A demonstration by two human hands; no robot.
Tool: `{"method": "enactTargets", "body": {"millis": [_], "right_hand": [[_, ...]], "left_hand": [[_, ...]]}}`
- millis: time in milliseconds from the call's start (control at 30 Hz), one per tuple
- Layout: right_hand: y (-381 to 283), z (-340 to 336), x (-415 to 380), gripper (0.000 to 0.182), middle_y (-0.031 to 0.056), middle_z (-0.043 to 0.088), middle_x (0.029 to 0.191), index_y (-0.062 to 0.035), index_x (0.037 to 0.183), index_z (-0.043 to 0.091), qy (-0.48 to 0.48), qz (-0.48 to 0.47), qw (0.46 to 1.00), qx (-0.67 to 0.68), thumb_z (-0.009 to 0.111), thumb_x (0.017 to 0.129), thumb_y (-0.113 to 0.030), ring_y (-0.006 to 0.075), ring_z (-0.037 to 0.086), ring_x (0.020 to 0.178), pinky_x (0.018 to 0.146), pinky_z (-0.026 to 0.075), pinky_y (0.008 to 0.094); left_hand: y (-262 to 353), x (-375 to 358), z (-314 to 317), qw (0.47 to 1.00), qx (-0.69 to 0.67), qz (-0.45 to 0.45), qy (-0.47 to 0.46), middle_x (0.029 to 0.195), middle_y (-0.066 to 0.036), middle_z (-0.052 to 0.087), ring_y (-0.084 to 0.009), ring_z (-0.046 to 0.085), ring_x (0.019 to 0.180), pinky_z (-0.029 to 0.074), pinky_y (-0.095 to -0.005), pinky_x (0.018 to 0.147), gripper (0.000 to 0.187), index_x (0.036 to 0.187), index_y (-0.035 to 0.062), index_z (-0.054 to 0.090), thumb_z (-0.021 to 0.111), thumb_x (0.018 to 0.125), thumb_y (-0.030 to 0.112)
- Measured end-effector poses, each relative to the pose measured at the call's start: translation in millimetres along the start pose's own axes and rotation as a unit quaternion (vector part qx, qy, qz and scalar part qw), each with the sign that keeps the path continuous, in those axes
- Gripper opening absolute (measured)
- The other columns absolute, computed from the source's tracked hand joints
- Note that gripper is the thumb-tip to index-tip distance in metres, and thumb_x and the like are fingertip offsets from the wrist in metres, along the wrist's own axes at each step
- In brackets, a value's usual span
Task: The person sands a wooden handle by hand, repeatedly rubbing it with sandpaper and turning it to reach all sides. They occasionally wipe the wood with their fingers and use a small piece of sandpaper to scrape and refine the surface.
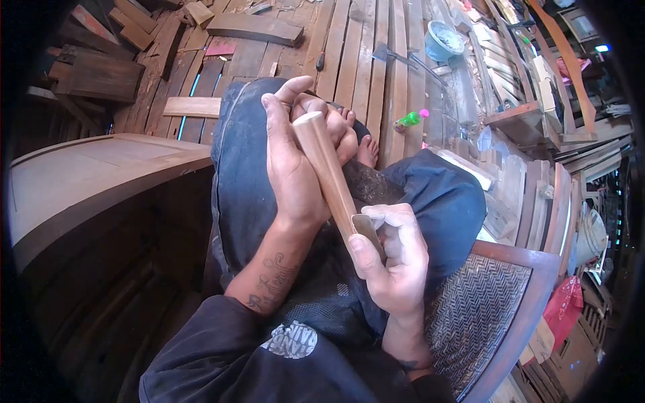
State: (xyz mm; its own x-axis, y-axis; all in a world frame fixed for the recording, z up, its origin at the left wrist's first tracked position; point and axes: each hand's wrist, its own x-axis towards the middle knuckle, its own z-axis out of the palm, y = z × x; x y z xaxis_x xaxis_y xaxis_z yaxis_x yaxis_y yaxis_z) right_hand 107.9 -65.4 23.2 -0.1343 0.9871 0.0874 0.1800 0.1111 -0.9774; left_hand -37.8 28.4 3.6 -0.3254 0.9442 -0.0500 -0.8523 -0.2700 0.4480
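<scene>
A smooth round-ended wooden piece (324, 159) slants across my lap, its pale end up and to the left. My left hand (293, 168) lies along its upper left side, with the piece resting against the palm and the thumb and fingers raised around its end. At the lower end, my right hand (396, 252) pinches a small folded sheet (366, 232), which looks like sandpaper, against the wood. Pale dust covers the right fingers.
A curved wooden panel (101, 164) stands at the left. A woven-seat frame (490, 302) is at the lower right. On the plank floor are a green bottle with a pink cap (411, 120), a bucket (445, 41), a hatchet (393, 56) and a timber block (255, 29).
</scene>
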Motion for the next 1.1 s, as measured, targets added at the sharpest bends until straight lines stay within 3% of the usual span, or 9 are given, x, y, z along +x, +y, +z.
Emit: {"method": "enactTargets", "body": {"millis": [133, 267, 300, 400, 500, 600, 767, 967, 1100], "right_hand": [[11, 5, -7, 0.031, 0.0134, 0.065, 0.119, 0.0066, 0.125, 0.061, 0.004, 0.017, 0.997, 0.076, 0.074, 0.098, 0.000, 0.0163, 0.069, 0.099, 0.088, 0.058, 0.0299], [16, 11, 0, 0.032, 0.0132, 0.063, 0.120, 0.0077, 0.128, 0.058, 0.051, -0.050, 0.996, 0.058, 0.071, 0.099, 0.003, 0.0168, 0.070, 0.102, 0.090, 0.058, 0.0295], [16, 12, 7, 0.031, 0.0138, 0.064, 0.120, 0.0084, 0.129, 0.059, 0.068, -0.089, 0.993, 0.038, 0.070, 0.100, 0.003, 0.0177, 0.070, 0.106, 0.091, 0.058, 0.0300], [17, 4, 19, 0.030, 0.0144, 0.064, 0.122, 0.0091, 0.129, 0.061, 0.066, -0.100, 0.993, 0.002, 0.069, 0.100, 0.003, 0.0182, 0.070, 0.109, 0.093, 0.058, 0.0310], [15, -8, 20, 0.032, 0.0135, 0.066, 0.121, 0.0089, 0.134, 0.062, 0.088, -0.067, 0.994, -0.013, 0.065, 0.103, 0.002, 0.0184, 0.071, 0.105, 0.091, 0.059, 0.0322], [16, -15, 18, 0.029, 0.0130, 0.069, 0.115, 0.0055, 0.136, 0.059, 0.163, -0.079, 0.983, 0.025, 0.058, 0.109, -0.005, 0.0151, 0.070, 0.096, 0.078, 0.057, 0.0270], [26, 0, 11, 0.016, 0.0107, 0.070, 0.111, 0.0018, 0.123, 0.063, 0.205, -0.019, 0.978, 0.046, 0.060, 0.109, -0.006, 0.0136, 0.068, 0.088, 0.074, 0.055, 0.0255], [37, 19, 21, 0.010, 0.0169, 0.071, 0.101, 0.0038, 0.107, 0.069, 0.179, -0.101, 0.974, -0.091, 0.071, 0.097, 0.001, 0.0311, 0.072, 0.093, 0.087, 0.057, 0.0384], [48, 16, 21, 0.014, 0.0180, 0.068, 0.102, 0.0028, 0.106, 0.070, 0.184, -0.126, 0.963, -0.149, 0.075, 0.095, -0.002, 0.0351, 0.070, 0.095, 0.087, 0.057, 0.0422]], "left_hand": [[-3, -7, 18, 0.974, 0.193, 0.024, 0.116, 0.083, -0.002, 0.054, -0.0112, 0.053, 0.067, 0.045, -0.0262, 0.057, 0.045, 0.124, 0.0101, 0.057, 0.042, 0.116, 0.052], [-15, -15, 6, 0.975, 0.219, -0.028, 0.015, 0.081, -0.003, 0.056, -0.0127, 0.056, 0.065, 0.047, -0.0267, 0.059, 0.041, 0.121, 0.0079, 0.057, 0.043, 0.116, 0.046], [-17, -13, 1, 0.980, 0.175, -0.077, -0.056, 0.085, -0.004, 0.060, -0.0114, 0.060, 0.067, 0.050, -0.0257, 0.060, 0.034, 0.130, 0.0068, 0.053, 0.049, 0.117, 0.037], [-27, -17, -2, 0.973, 0.173, -0.124, -0.093, 0.087, -0.003, 0.058, -0.0102, 0.055, 0.074, 0.049, -0.0279, 0.067, 0.033, 0.129, 0.0063, 0.052, 0.050, 0.116, 0.037], [-18, -11, -5, 0.992, 0.027, -0.074, -0.100, 0.089, -0.005, 0.056, -0.0146, 0.057, 0.077, 0.050, -0.0324, 0.072, 0.027, 0.120, 0.0073, 0.048, 0.049, 0.117, 0.034], [-4, -6, -5, 0.987, 0.136, 0.024, -0.084, 0.091, -0.005, 0.052, -0.0188, 0.057, 0.086, 0.050, -0.0357, 0.080, 0.015, 0.113, 0.0092, 0.048, 0.055, 0.112, 0.023], [-2, -9, -1, 0.986, 0.116, 0.089, -0.079, 0.094, -0.005, 0.053, -0.0200, 0.058, 0.094, 0.048, -0.0383, 0.091, 0.012, 0.109, 0.0101, 0.048, 0.060, 0.107, 0.012], [-8, -20, -5, 0.971, 0.147, 0.170, -0.084, 0.090, -0.004, 0.051, -0.0206, 0.055, 0.092, 0.045, -0.0442, 0.101, 0.014, 0.100, 0.0129, 0.046, 0.057, 0.109, 0.013], [16, -42, -35, 0.972, 0.168, 0.106, -0.122, 0.087, -0.010, 0.056, -0.0310, 0.061, 0.101, 0.045, -0.0489, 0.104, 0.021, 0.102, 0.0092, 0.047, 0.055, 0.109, 0.028]]}}
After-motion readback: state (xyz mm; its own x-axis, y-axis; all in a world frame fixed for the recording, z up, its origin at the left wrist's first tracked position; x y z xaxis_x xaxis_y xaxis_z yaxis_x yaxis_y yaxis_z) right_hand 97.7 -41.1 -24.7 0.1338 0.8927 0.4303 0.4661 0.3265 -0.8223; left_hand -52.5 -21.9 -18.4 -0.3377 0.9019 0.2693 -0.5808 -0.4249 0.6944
